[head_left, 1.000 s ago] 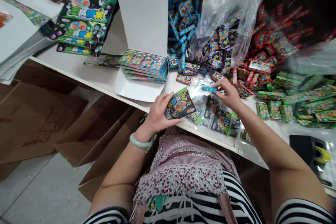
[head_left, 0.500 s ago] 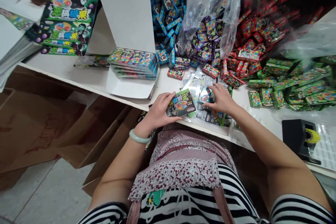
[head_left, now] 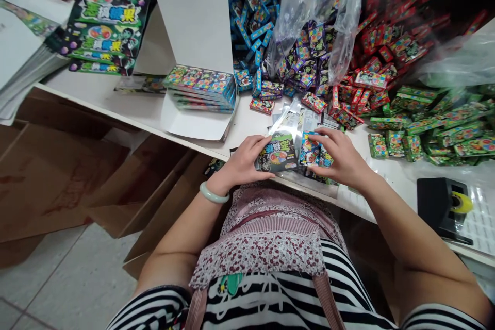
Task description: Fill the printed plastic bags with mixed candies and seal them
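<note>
The left hand [head_left: 245,163] has its grip closed on the left side of a dark printed packet [head_left: 281,154], at the near edge of the white surface [head_left: 143,108]. Just right of it, the right hand [head_left: 344,158] has thumb and fingers pinched about a small blue box [head_left: 309,150]. Loose blue, purple and red boxes heap up on the far side, green boxes [head_left: 444,126] lie to the right, and a black tape dispenser [head_left: 436,206] stands nearer on the right.
</note>
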Available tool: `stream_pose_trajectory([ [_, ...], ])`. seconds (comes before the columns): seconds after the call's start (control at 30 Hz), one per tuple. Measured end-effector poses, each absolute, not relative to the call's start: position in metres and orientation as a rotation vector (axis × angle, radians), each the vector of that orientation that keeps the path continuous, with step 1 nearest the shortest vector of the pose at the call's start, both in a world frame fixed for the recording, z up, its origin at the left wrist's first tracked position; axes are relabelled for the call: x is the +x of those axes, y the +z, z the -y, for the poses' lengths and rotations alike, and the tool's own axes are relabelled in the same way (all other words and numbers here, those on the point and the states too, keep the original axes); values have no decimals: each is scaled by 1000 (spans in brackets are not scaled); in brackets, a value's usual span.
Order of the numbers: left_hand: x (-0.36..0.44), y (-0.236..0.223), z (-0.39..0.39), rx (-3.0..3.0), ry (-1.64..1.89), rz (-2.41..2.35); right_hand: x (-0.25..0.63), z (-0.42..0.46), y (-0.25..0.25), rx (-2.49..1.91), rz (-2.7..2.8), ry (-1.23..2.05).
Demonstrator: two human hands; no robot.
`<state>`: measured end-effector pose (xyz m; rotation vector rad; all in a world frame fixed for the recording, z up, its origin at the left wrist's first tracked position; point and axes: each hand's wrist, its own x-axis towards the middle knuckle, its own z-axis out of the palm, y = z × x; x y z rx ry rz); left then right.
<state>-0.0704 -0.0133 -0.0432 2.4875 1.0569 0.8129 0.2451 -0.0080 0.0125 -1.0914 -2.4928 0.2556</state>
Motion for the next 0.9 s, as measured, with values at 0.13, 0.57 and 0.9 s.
stream_pose_trajectory([
  [0.13,-66,-41,18,2507,808,-1041,242,12,19,-987,2636,279],
  [0.57,-62,-35,30,2525,744,-1000,242,14,26,-921,2703,492],
  [0.9,-54,-37,33,2416,865,-1204,222,18,-1,-1063,2231,767],
])
